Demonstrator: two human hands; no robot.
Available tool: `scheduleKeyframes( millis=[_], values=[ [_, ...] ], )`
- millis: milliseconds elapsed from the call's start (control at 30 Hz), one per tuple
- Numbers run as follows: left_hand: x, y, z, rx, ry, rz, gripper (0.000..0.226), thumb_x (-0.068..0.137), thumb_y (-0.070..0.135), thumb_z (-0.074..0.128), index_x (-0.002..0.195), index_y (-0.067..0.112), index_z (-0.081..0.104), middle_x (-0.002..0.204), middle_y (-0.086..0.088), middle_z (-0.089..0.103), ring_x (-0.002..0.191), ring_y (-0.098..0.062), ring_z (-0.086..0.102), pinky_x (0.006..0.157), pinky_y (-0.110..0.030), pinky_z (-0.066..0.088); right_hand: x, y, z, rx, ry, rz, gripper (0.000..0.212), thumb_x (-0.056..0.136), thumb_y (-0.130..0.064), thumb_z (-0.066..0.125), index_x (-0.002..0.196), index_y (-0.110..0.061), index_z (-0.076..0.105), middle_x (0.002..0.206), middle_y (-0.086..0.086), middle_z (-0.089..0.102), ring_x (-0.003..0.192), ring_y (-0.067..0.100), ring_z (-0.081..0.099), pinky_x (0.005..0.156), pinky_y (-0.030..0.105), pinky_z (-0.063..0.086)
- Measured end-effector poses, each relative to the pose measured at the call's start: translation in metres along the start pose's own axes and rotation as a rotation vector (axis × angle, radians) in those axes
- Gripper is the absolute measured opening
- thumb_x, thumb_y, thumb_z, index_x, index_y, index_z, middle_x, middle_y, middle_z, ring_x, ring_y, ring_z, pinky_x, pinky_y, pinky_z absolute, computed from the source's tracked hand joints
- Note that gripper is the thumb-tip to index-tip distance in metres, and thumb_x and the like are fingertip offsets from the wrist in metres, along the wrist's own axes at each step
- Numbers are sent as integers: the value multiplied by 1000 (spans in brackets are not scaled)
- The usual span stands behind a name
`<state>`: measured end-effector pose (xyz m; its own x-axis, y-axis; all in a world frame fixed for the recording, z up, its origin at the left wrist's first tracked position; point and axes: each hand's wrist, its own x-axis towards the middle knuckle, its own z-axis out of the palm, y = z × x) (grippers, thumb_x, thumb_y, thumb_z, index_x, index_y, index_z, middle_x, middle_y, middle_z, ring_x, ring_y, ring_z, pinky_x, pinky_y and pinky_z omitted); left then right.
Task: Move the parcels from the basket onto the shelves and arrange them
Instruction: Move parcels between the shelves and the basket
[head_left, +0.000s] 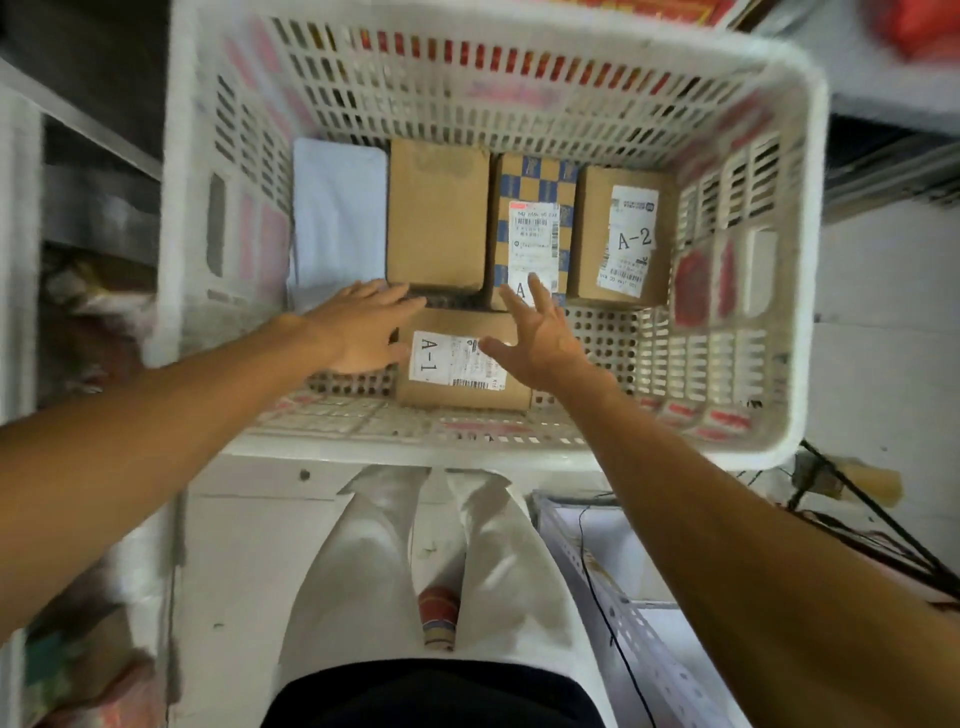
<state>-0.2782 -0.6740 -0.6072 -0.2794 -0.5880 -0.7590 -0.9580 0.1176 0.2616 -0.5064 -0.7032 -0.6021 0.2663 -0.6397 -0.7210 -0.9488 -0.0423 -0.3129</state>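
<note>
Above the A-1 box (457, 366) — left hand (358, 332), right hand (543, 340), fingers apart, holding nothing; clasp opposite sides evenly — lift level.

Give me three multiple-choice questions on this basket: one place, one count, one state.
1. In the basket, the A-1 box lies: A) nearest the person B) against the far wall C) atop another box.
2. Parcels in the basket: A) three B) five C) eight.
3. The left hand and right hand are: A) carrying a box B) fists C) open, holding nothing.
Answers: 1 A, it sits alone by the near wall; 2 B, four in the far row plus A-1; 3 C, fingers straight and spread.
</note>
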Motion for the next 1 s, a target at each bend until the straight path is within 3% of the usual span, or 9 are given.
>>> scheduleKeyframes(
  millis=[100, 267, 367, 467, 600, 733, 800, 900, 1000],
  values=[
    [-40, -2, -48, -20, 60, -53, 68, 99, 45, 38, 153, 28, 0, 162, -2, -4, 148, -24, 0, 118, -38, 5, -22, -28, -43, -12, 11, -38, 83, 91, -61, 51, 156, -30, 9, 164, 4, -6, 149, 35, 3, 119, 50, 14],
    [-143, 6, -147, -144, 441, -159, 67, 98, 38, 47, 153, 22, 13, 161, -4, 11, 147, -23, 12, 115, -29, 12, -59, -103, -137, -11, 117, -231, 86, 89, -67, 48, 156, -30, 9, 164, 5, 6, 150, 34, 6, 120, 49, 10],
    [-224, 8, -186, -193, 636, -287, 68, 97, 40, 48, 153, 28, 11, 161, 0, 7, 147, -21, 10, 117, -34, 14, -84, -170, -191, -26, 210, -435, 85, 89, -63, 51, 156, -27, 14, 163, 6, 15, 148, 30, 16, 119, 48, 19],
    [-309, 8, -203, -257, 823, -453, 69, 97, 43, 48, 153, 33, 10, 161, 2, 7, 147, -22, 12, 118, -38, 15, -124, -238, -230, -68, 225, -638, 87, 82, -76, 42, 155, -36, 15, 164, 5, 6, 150, 31, 9, 120, 48, 15],
    [-425, 8, -189, -322, 1002, -665, 69, 96, 40, 50, 153, 29, 12, 161, 0, 11, 147, -24, 15, 118, -45, 17, -194, -324, -249, -25, 198, -938, 88, 85, -68, 54, 155, -37, 9, 163, 8, 10, 150, 33, 9, 119, 47, 16],
    [-534, 20, -140, -411, 1157, -855, 71, 94, 35, 57, 152, 23, 18, 159, -3, 17, 146, -21, 18, 119, -36, 14, -269, -400, -230, 108, -16, -1192, 79, 90, -51, 60, 154, -35, 17, 162, 2, 18, 147, 25, 21, 115, 37, 24],
    [-578, 31, -115, -450, 1251, -920, 71, 93, 30, 60, 151, 19, 21, 158, -5, 22, 144, -19, 21, 117, -30, 14, -303, -428, -210, 64, -77, -1305, 78, 91, -51, 59, 155, -30, 20, 162, -1, 19, 147, 20, 21, 114, 32, 22],
    [-639, 52, -74, -489, 1372, -1046, 70, 91, 26, 63, 150, 20, 26, 154, -7, 31, 139, -23, 32, 112, -31, 22, -356, -463, -171, -37, -121, -1437, 79, 90, -55, 57, 155, -28, 21, 163, -2, 15, 149, 19, 17, 120, 34, 19],
    [-692, 76, -23, -504, 1389, -1179, 72, 92, 29, 61, 152, 24, 21, 156, -6, 27, 142, -21, 27, 114, -30, 19, -408, -492, -127, -105, -179, -1537, 79, 90, -56, 58, 155, -28, 23, 163, -1, 16, 149, 19, 17, 120, 35, 19]
  ],
)
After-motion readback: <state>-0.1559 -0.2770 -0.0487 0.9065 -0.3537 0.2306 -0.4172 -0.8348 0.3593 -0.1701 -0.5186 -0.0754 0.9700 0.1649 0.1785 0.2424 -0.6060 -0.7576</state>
